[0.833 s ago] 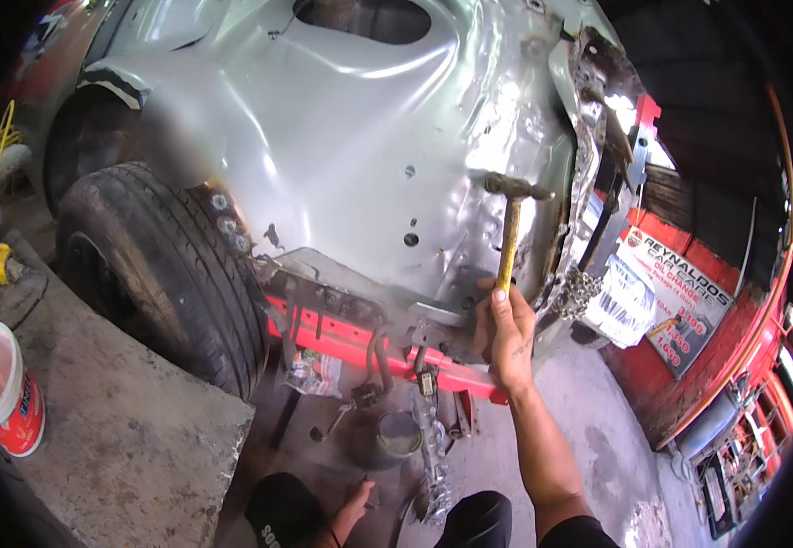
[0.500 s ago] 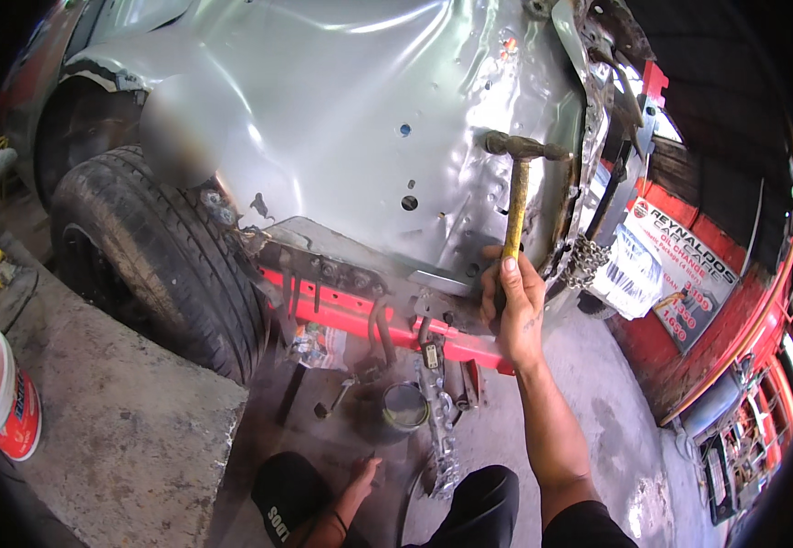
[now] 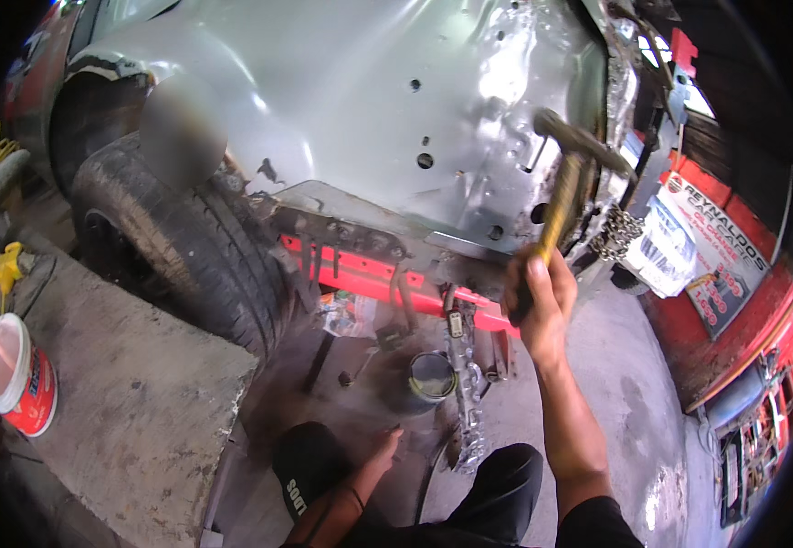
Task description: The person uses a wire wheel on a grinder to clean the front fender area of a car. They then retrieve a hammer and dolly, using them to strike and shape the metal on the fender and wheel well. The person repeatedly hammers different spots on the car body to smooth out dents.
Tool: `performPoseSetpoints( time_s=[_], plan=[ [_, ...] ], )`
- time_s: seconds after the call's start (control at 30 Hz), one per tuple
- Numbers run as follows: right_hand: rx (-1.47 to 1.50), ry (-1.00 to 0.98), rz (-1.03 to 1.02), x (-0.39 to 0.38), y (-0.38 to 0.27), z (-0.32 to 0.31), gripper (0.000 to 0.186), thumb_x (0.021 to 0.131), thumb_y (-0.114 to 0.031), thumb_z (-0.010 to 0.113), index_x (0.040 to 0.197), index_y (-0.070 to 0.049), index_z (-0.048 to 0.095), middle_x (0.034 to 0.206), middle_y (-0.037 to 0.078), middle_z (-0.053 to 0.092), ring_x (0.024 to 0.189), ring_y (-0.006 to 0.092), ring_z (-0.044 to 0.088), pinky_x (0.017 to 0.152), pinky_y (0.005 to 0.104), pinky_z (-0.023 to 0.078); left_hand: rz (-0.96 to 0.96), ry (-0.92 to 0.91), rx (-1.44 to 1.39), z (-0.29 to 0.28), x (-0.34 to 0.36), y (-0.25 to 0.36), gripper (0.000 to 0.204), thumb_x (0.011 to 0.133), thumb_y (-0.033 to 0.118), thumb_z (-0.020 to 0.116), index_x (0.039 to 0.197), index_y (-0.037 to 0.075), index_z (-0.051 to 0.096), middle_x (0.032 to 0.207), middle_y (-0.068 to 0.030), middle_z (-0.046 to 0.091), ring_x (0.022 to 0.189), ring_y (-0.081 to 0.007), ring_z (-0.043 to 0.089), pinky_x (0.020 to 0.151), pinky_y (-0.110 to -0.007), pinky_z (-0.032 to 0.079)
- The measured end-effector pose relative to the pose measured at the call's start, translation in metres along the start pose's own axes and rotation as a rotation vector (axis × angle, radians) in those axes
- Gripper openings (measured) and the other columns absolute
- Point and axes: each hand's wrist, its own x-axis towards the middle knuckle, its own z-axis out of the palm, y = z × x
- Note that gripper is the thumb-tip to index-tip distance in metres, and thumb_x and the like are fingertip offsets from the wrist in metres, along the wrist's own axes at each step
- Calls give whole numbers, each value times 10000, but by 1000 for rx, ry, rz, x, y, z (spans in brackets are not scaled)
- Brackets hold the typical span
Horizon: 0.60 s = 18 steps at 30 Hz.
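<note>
My right hand [image 3: 542,294] is closed round the dark grip of a hammer [image 3: 558,216] with a yellow handle. The hammer's head is raised, tilted right and slightly smeared by motion. It is in front of the creased right part of a silver-grey vehicle body panel [image 3: 351,119]; whether it touches the metal I cannot tell. Low in the view, near my dark-clothed leg [image 3: 498,498], my left hand [image 3: 380,457] has a finger stretched out and nothing visible in it. A dark band circles that wrist.
A worn tire [image 3: 191,247] stands left of the panel, beside a concrete slab [image 3: 131,384] and a red-white bucket [image 3: 26,388]. Below the panel run a red beam [image 3: 369,281], a dark can [image 3: 432,376] and a metal strip [image 3: 465,402]. A chain [image 3: 617,236] hangs at right.
The hammer has moved right and lower against the panel, and its handle leans more to the right. The whole view has shifted slightly. My left hand stays low.
</note>
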Motion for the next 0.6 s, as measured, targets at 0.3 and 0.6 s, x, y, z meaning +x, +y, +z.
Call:
performPoseSetpoints(
  time_s=[0.3, 0.6],
  plan=[
    [-421, -223, 153, -171, 95, -28, 255, 906, -247, 721, 916, -11, 627, 697, 83, 598, 620, 155, 589, 578, 335, 483, 21, 94, 71, 1, -16, 5, 396, 929, 281, 656, 1193, -15, 653, 1056, -122, 674, 939, -241, 651, 828, -405, 508],
    [-442, -395, 585, -285, 144, -56, 288, 947, -279, 692, 1014, -9, 618, 744, 113, 588, 642, 184, 539, 577, 357, 438, 38, -6, 40, 5, -35, 8, 329, 905, 249, 685, 1124, 5, 702, 1039, -85, 689, 960, -201, 637, 831, -367, 489]
  ],
)
